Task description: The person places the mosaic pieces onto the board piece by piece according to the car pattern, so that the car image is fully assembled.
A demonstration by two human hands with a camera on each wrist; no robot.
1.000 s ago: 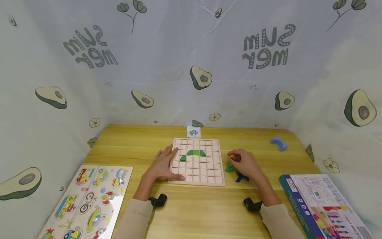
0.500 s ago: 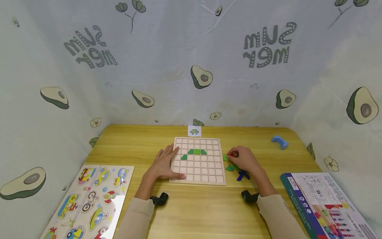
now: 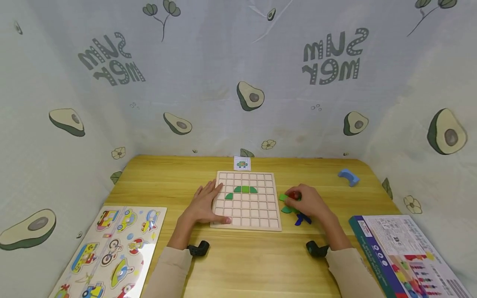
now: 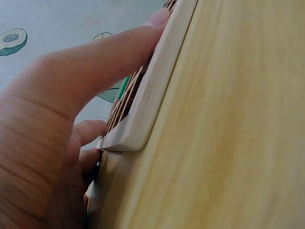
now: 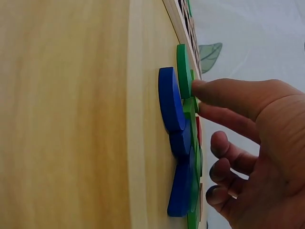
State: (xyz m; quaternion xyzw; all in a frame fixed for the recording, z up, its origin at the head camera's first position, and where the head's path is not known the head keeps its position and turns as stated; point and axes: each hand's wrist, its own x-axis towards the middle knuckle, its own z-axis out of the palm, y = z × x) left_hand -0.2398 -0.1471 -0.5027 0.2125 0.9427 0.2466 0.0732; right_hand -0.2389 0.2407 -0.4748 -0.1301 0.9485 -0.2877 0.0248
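A wooden grid board lies mid-table, with several green pieces in its squares, including a bright green square between two dark green rounded pieces. My left hand rests spread along the board's left side. Its thumb lies on the near rim, and other fingertips touch the left edge. Right of the board, my right hand pinches a bright green square piece between thumb and index finger. Below it lie a dark green rounded piece and blue pieces. Red pieces are partly hidden under the hand.
A small card with a gridded turtle-like picture stands behind the board. A vehicle puzzle board lies front left, a printed box front right. A blue arched block sits back right. A patterned cloth hangs behind.
My right hand has shifted slightly over the loose pieces, and the bright green square now shows at its fingertips. My left hand and the pieces on the board have stayed put.
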